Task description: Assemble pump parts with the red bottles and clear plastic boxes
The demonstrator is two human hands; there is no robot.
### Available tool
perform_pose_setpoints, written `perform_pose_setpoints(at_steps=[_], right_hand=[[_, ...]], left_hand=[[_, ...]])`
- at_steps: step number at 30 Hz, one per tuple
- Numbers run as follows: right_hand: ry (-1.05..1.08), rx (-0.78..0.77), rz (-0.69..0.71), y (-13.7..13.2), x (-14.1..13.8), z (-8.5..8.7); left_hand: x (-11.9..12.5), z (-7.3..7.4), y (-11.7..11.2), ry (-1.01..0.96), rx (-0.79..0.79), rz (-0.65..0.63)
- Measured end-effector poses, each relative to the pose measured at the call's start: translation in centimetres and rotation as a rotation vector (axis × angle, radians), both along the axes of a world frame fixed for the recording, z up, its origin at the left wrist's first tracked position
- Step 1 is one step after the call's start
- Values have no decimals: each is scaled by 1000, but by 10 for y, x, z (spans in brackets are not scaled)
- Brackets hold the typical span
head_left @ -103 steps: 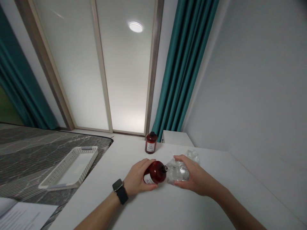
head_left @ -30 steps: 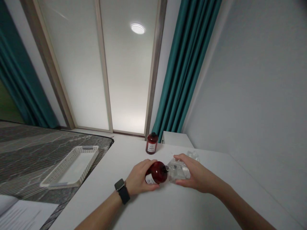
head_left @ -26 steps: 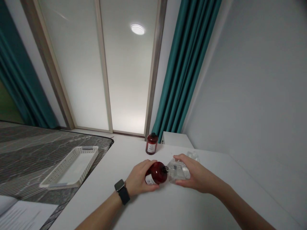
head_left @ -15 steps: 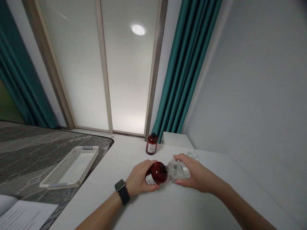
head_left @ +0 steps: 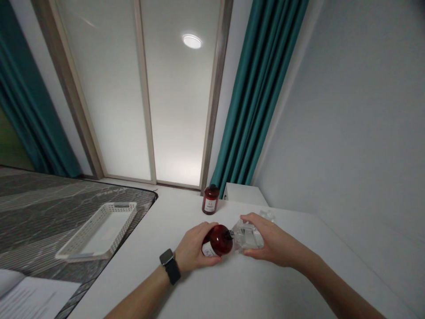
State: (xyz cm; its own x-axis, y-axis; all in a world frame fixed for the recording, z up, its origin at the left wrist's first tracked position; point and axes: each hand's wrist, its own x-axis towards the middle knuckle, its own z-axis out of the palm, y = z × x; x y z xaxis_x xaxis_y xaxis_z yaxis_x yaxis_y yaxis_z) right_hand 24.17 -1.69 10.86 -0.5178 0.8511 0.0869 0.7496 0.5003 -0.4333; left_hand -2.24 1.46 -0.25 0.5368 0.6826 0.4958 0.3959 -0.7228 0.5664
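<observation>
My left hand (head_left: 194, 248), with a dark watch on its wrist, is closed around a reddish-brown bottle (head_left: 222, 239) with a white label. The bottle is tilted, its black neck pointing right. My right hand (head_left: 270, 241) grips a clear bottle (head_left: 248, 235) lying almost sideways, its mouth turned left. The two mouths meet; whether one sits inside the other is too small to tell. Any flow of liquid cannot be made out. Behind them a second reddish-brown bottle (head_left: 210, 200) with a black top and white label stands upright on the white table (head_left: 166, 226).
Beyond my right hand lies some clear, see-through item (head_left: 266, 215), partly hidden. To the left, a white perforated basket (head_left: 99, 231) rests on a dark striped surface (head_left: 36, 204), with open papers (head_left: 36, 299) at the lower left. A white cabinet (head_left: 245, 193) stands past the table's far edge.
Almost nothing differs. Both hands keep their grip, and the two bottles stay mouth to mouth with only a tiny shift.
</observation>
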Motion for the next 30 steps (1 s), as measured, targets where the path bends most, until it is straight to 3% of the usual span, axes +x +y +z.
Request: perform_pose_setpoints(at_steps=[30], right_hand=[[8, 42, 18, 1, 2, -1]], left_hand=[[1, 2, -3, -26, -52, -11]])
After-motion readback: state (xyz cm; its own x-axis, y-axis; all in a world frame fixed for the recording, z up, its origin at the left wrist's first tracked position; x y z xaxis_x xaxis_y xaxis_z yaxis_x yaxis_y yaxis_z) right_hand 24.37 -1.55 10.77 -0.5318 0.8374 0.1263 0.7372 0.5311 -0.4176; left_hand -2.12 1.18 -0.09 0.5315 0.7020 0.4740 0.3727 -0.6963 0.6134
